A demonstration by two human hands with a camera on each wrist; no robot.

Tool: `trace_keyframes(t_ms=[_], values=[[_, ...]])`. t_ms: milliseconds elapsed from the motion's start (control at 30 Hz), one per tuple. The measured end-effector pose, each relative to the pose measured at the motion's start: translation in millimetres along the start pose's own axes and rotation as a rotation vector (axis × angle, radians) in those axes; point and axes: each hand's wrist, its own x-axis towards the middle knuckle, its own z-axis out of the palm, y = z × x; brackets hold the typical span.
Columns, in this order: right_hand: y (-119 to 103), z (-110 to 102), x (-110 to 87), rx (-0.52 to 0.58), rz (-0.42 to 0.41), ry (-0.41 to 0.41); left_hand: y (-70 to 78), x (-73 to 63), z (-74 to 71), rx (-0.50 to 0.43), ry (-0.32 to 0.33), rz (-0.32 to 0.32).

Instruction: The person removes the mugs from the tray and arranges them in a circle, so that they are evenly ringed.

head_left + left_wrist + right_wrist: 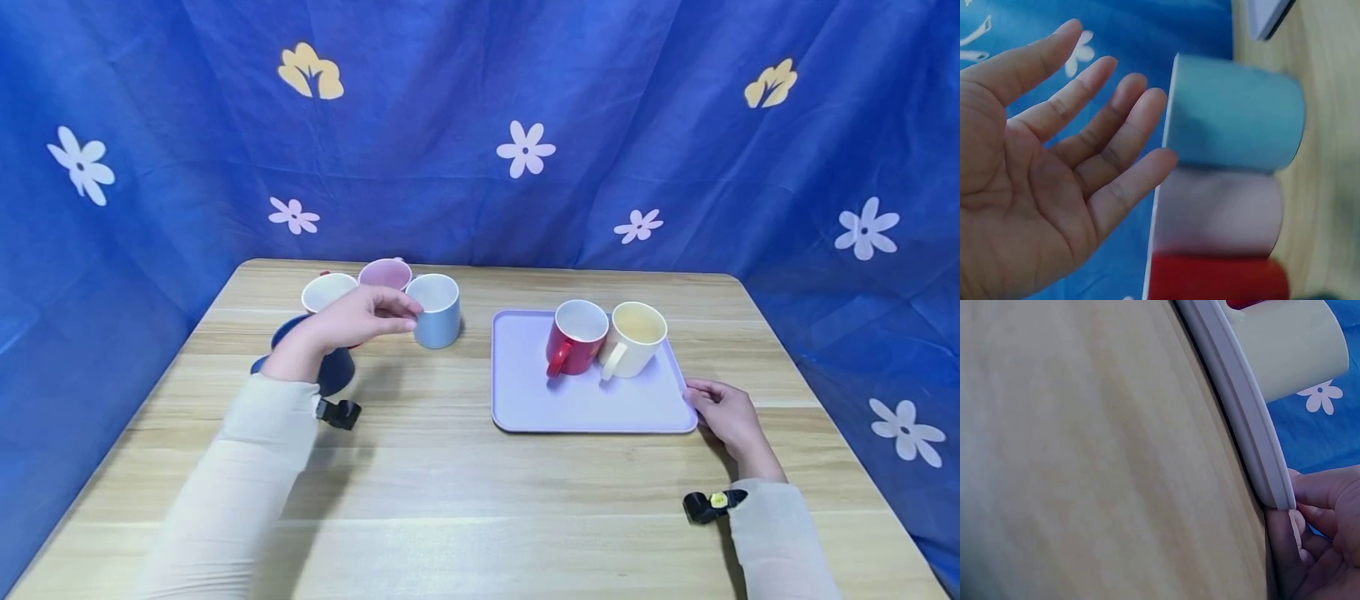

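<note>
My left hand (pixel 356 318) hovers above the left group of mugs, its fingers relaxed and beside a light blue mug (pixel 438 323). In the left wrist view that hand (pixel 1066 156) holds nothing, with its fingertips near the mug's rim. A pink mug (pixel 1219 212) and a red mug (pixel 1219 275) stand in line behind the light blue one. Partly under my left wrist is a dark blue mug (pixel 337 372). My right hand (pixel 726 417) pinches the right edge of a lilac tray (pixel 528 404), thumb and fingers at its corner in the right wrist view.
On the tray stand a red mug (pixel 583 354) with a white inside and a cream mug (pixel 637 354), side by side. Both handles point toward the front. The wooden table (pixel 450 500) meets a blue flowered curtain (pixel 420 167) at the back and sides.
</note>
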Motion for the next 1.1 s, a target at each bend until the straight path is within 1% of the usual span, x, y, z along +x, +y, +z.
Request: trace_keyframes(t_ms=[67, 167, 267, 400, 567, 733, 867, 1000, 1100], values=[[-0.1, 0.1, 0.2, 0.004, 0.003, -0.003, 0.4, 5.8, 8.7, -0.013, -0.017, 0.02], [0.1, 0.0, 0.9, 0.006, 0.004, -0.006, 1.6, 13.8, 21.5, -0.028, -0.036, 0.031], [0.1, -0.1, 1.2, 0.002, 0.0, -0.005, 3.7, 21.5, 34.2, -0.056, -0.052, 0.031], [-0.2, -0.6, 0.8, -0.002, -0.01, 0.0, 8.1, 31.7, 51.1, -0.085, -0.079, 0.051], [0.2, -1.0, 0.2, 0.02, -0.019, -0.003, 10.6, 45.2, 71.0, -0.111, -0.109, 0.061], [0.8, -0.6, 0.3, 0.0, -0.024, 0.003, 13.3, 57.4, 88.4, -0.089, -0.125, 0.049], [1.1, -0.3, 0.6, -0.012, -0.024, 0.003, 20.1, 66.0, 100.4, -0.066, -0.145, 0.038], [1.7, -0.4, 0.8, -0.017, -0.025, 0.006, 26.6, 75.4, 114.2, -0.076, -0.175, 0.038], [2.1, -0.3, 1.0, -0.007, -0.029, 0.008, 30.2, 82.0, 125.3, -0.106, -0.183, 0.014]])
